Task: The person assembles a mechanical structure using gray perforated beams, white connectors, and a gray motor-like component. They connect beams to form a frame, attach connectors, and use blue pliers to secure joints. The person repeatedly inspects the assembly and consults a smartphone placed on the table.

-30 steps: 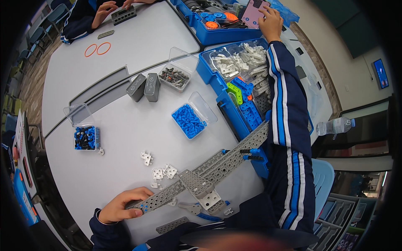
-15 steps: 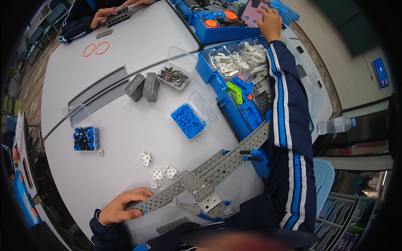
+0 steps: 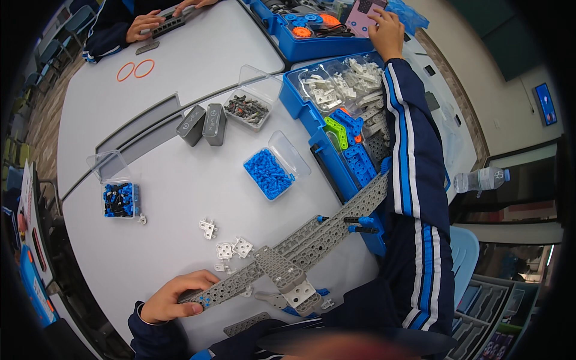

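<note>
My left hand [image 3: 174,298] grips the near-left end of a long grey perforated plastic beam assembly [image 3: 300,243], its thumb on top near small blue pins. The assembly slants up to the right, its far end against my right sleeve. Grey and white blocks sit across its middle, and black-and-blue pins stick out farther along. Up at the far right, my right hand [image 3: 389,36] has its fingers over the edge of a flat pink panel [image 3: 362,20] above a blue bin; its thumb is hidden. Several white connectors [image 3: 224,250] lie beside the beam.
An open blue case [image 3: 306,114] holds white, green and blue parts. Clear boxes hold blue pins [image 3: 269,174], dark pins [image 3: 247,111] and blue-black pins [image 3: 120,200]. Two grey blocks [image 3: 214,124] stand nearby. Across the table, another person's hands [image 3: 143,27] hold a dark grey part [image 3: 168,25].
The view has shifted slightly. My hands and the beam assembly stay nearly in place. The other person's hands have moved a little on the dark grey part.
</note>
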Tool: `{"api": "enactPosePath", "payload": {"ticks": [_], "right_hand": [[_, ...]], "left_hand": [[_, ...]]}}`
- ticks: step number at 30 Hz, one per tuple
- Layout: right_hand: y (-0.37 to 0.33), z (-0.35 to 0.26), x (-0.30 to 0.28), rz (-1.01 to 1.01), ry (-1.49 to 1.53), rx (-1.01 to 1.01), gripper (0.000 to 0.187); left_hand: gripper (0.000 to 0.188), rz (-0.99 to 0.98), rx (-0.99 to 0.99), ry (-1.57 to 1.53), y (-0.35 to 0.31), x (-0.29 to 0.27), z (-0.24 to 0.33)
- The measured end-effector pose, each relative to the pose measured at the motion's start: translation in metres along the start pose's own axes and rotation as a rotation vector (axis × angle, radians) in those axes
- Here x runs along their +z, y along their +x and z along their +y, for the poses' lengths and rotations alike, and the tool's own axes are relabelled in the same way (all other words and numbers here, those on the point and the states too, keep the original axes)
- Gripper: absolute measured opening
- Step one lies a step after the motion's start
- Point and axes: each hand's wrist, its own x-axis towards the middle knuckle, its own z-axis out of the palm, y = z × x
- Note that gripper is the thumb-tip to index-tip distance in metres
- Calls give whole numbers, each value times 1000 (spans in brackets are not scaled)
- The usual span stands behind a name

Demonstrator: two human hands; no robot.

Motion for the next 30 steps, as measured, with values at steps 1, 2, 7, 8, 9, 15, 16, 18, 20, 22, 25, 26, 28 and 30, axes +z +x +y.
{"api": "enactPosePath", "payload": {"ticks": [1, 2, 7, 8, 9, 15, 16, 18, 20, 22, 25, 26, 28, 30], "right_hand": [[1, -1, -1, 23, 20, -5, 34], [3, -3, -1, 46, 40, -10, 35], [8, -8, -2, 29, 78, -28, 35], [8, -9, -2, 16, 79, -26, 34], [8, -9, -1, 3, 79, -24, 32], [8, -9, 2, -8, 84, -40, 26], [9, -9, 2, -8, 89, -34, 26], [9, -11, 1, -9, 100, -21, 26], [9, -13, 0, -14, 91, -13, 25], [10, -14, -1, -19, 81, -7, 25], [11, -16, -2, -22, 73, -3, 25], [11, -16, -2, -23, 71, -4, 24], [12, -16, -3, -8, 79, -4, 24], [12, -16, -4, -25, 79, 30, 23]], "left_hand": [[40, 0, 0, -3, 0, 0, 0], [40, 0, 12, -4, 0, 0, 0], [40, 3, -2, 5, -1, 1, 1], [40, 4, 10, 6, -1, 1, 1], [40, 3, -3, 1, -1, 1, 1], [39, -5, 5, -6, 0, 0, 0], [39, -3, 7, -12, 0, 0, 0], [38, 1, 10, -19, -1, 1, 0], [37, 2, 17, -18, -1, 2, 0], [37, 2, 13, -15, -1, 2, 0], [36, 0, 8, -13, -2, 1, -1], [36, -3, 13, -11, -2, 1, -1], [36, -2, 5, -14, -2, 1, -1], [36, 1, 4, -15, -2, 1, -1]]}}
